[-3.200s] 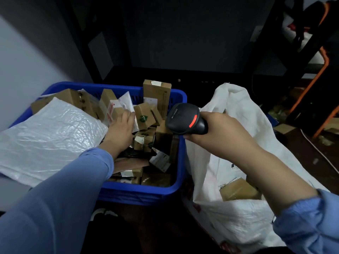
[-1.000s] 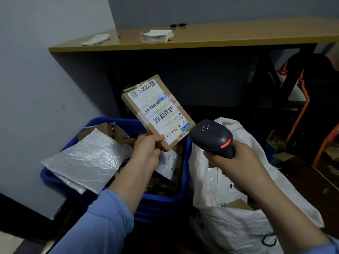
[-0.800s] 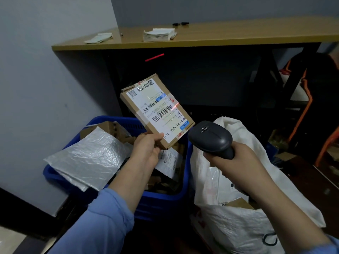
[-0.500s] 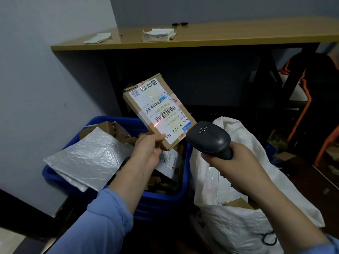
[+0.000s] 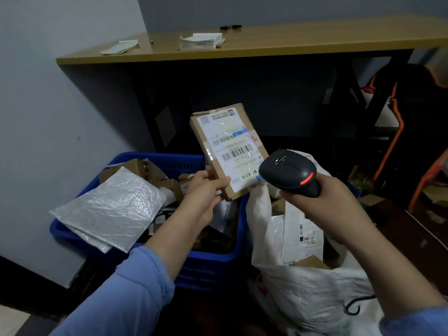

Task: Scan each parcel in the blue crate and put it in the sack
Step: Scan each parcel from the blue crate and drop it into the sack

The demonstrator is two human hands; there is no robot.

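Observation:
My left hand point(image 5: 204, 190) grips the lower corner of a flat cardboard parcel point(image 5: 228, 149) with a white barcode label facing me, held above the right edge of the blue crate point(image 5: 213, 260). My right hand point(image 5: 324, 204) holds a black handheld scanner point(image 5: 288, 174) with a red light on its side, its head just right of the parcel's lower end. The crate holds a white bubble mailer point(image 5: 109, 207) and several small cardboard parcels. The white sack point(image 5: 312, 294) stands open right of the crate, below my right hand, with parcels inside.
A wooden table point(image 5: 291, 43) spans the back, carrying paper stacks and a pen; the space under it is dark. A grey wall is on the left. A black and orange chair point(image 5: 397, 122) stands at the right, with boxes on the floor.
The parcel has turned more upright and shifted right toward the sack. The red scan line on its label is gone, and the scanner's side light is red again.

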